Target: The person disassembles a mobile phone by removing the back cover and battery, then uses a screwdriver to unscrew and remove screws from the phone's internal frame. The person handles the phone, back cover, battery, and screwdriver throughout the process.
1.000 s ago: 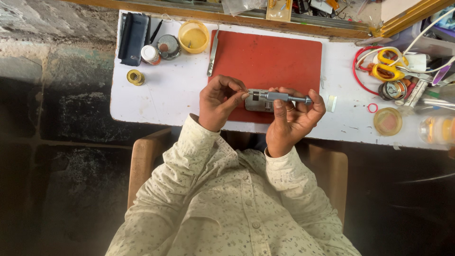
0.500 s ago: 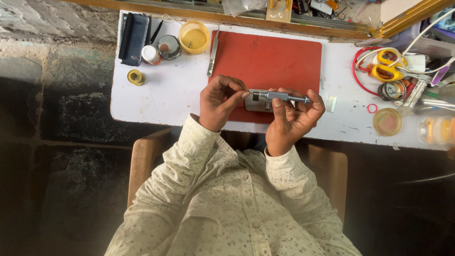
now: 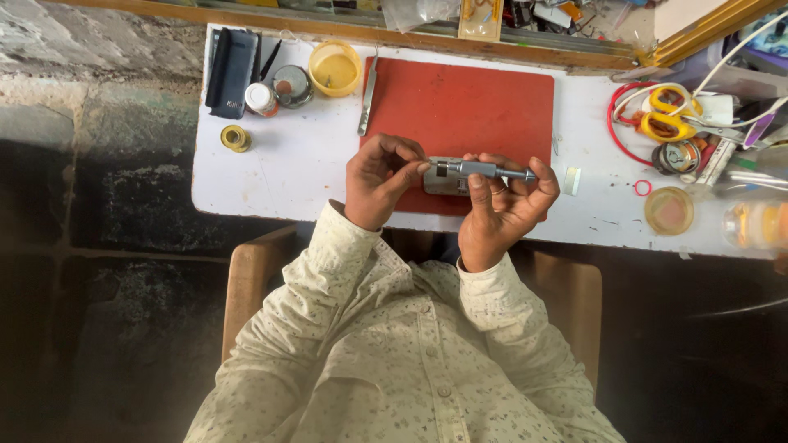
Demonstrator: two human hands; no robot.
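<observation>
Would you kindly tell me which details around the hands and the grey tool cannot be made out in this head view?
- Grey block behind the tool: mostly covered by the right hand, so its kind is unclear.
- Tip of the grey metal tool: hidden by the left hand fingertips.
- Clear bottle at the right edge: blurred and cut off.
- Clutter along the top edge: cropped, too small to identify.

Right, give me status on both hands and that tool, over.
Left hand pinching the end of the grey metal tool. Right hand gripping its shaft. Tool held level over the red mat, small grey device behind it. Nothing obstructing.
</observation>
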